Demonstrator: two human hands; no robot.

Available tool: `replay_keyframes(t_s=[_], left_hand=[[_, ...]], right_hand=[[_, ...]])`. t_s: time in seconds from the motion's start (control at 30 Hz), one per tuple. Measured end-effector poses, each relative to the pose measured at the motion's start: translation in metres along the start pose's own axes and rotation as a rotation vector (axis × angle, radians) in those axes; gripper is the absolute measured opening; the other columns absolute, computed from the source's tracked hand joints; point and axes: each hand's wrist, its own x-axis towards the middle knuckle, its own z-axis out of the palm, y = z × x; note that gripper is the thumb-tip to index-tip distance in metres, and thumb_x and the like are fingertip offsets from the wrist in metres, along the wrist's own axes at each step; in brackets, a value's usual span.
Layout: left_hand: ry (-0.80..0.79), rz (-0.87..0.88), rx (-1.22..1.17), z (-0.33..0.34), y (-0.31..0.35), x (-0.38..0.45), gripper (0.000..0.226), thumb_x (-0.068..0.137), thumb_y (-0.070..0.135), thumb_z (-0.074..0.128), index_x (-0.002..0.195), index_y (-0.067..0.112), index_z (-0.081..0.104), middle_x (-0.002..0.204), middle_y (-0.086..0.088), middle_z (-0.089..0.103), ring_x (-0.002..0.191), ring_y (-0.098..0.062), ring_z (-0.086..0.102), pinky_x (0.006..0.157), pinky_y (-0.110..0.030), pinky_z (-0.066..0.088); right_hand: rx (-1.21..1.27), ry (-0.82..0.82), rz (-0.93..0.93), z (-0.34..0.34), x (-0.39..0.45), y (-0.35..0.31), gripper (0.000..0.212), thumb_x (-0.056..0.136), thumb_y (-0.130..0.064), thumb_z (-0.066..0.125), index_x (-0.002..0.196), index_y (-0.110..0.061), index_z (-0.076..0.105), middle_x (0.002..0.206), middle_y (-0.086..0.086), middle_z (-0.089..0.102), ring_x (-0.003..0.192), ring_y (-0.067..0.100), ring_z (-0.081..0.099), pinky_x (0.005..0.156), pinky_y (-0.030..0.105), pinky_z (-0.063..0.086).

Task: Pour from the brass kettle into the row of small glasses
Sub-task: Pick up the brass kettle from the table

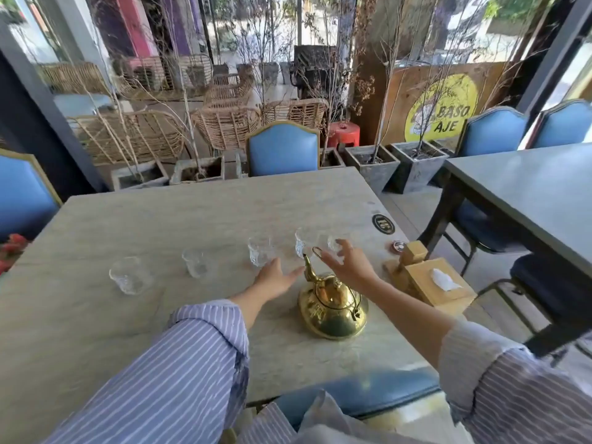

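A shiny brass kettle [333, 307] stands on the stone table [160, 225], spout pointing away toward the glasses. Several small clear glasses form a row across the table: far left [129, 275], then [196, 262], [261, 254], [304, 242] and the rightmost [334, 243]. My left hand [277, 277] lies flat on the table, fingers spread, just left of the spout and below the third glass. My right hand [347, 262] hovers open with fingers apart above the kettle's spout, close to the rightmost glass. Neither hand holds anything.
A wooden tissue box [439, 285] stands right of the kettle near the table's right edge, with a small round tin [398, 246] and a black round plaque [383, 223] beyond it. Blue chairs [283, 149] ring the table. A second table [528, 190] stands to the right.
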Motion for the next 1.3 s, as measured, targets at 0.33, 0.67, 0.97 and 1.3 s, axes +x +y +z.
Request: replay_keyframes(t_s=[0.33,0.67,0.97,1.3], left_hand=[[0.056,-0.296,-0.615,0.09,0.002,-0.03,0.101,0.095,0.074,0.054,0.167,0.007,0.03,0.17,-0.016,0.039,0.153,-0.035,0.042,0.119,-0.046,0.04],[0.181,-0.367,-0.82,0.123,0.014,-0.031,0.057,0.089,0.057,0.076,0.125,0.021,0.051,0.111,0.0,0.064,0.089,-0.012,0.06,0.068,-0.019,0.049],[0.17,-0.377,-0.858,0.128,0.019,-0.022,0.083,0.085,0.064,0.077,0.144,0.013,0.049,0.129,-0.005,0.065,0.11,-0.02,0.063,0.077,-0.021,0.048],[0.089,-0.321,-0.903,0.125,0.045,0.005,0.093,0.076,0.076,0.078,0.139,0.012,0.054,0.124,-0.004,0.069,0.112,-0.018,0.067,0.082,-0.027,0.05]], right_hand=[[0.194,0.111,-0.016,0.007,-0.02,0.033,0.051,0.092,-0.053,0.056,0.057,-0.016,0.047,0.052,-0.004,0.049,0.046,0.007,0.04,0.05,0.022,0.032],[0.657,-0.122,0.11,0.019,-0.023,0.044,0.067,0.087,-0.063,0.055,0.055,-0.004,0.05,0.047,0.007,0.043,0.04,0.016,0.039,0.045,0.025,0.035],[0.653,-0.125,0.08,0.013,-0.014,0.039,0.065,0.081,-0.073,0.052,0.045,-0.02,0.036,0.045,0.001,0.033,0.044,0.018,0.029,0.05,0.034,0.026],[0.641,-0.141,0.029,-0.029,0.016,0.036,0.053,0.1,-0.043,0.047,0.058,-0.011,0.04,0.043,-0.005,0.033,0.042,0.013,0.029,0.047,0.03,0.025]])
